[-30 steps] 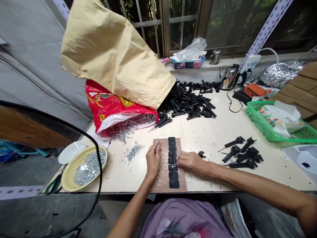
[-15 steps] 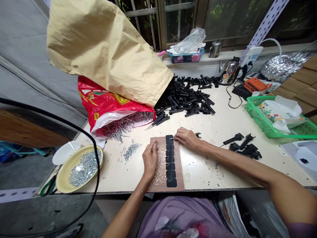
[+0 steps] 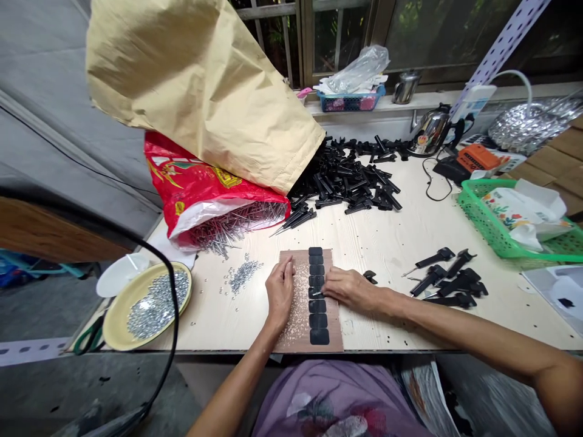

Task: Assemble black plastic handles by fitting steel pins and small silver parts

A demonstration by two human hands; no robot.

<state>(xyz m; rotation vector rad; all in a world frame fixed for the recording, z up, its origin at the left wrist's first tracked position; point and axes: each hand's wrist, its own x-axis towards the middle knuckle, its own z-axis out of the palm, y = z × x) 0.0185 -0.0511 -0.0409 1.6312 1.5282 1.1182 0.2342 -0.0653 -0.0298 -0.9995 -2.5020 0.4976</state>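
Note:
My right hand (image 3: pixel 348 286) is closed round a black-handled piece (image 3: pixel 370 277), whose hooked end sticks out behind the hand. Its thin metal tip points left over a column of black rounded pads (image 3: pixel 318 320). These pads lie on a brown board (image 3: pixel 334 337) sprinkled with pale specks. My left hand (image 3: pixel 279 291) rests at the board's left edge, fingers curled together; whatever they may hold is hidden. Several similar black pieces with metal pins (image 3: pixel 449 280) lie to the right. A small heap of shiny little metal bits (image 3: pixel 243 276) lies left of my left hand.
A yellow bowl (image 3: pixel 112 321) of shiny bits stands at the left edge near green-handled scissors (image 3: pixel 90 337). Behind are a red bag (image 3: pixel 166 176) of metal pins, a tan sack (image 3: pixel 204 97) and piled black pieces (image 3: pixel 350 176). A green basket (image 3: pixel 496 240) stands right; a black cable (image 3: pixel 175 303) hangs left.
My right hand has moved down the column of pads toward me, carrying the black-handled piece. My left hand stays at the board's edge. The whole view has shifted slightly.

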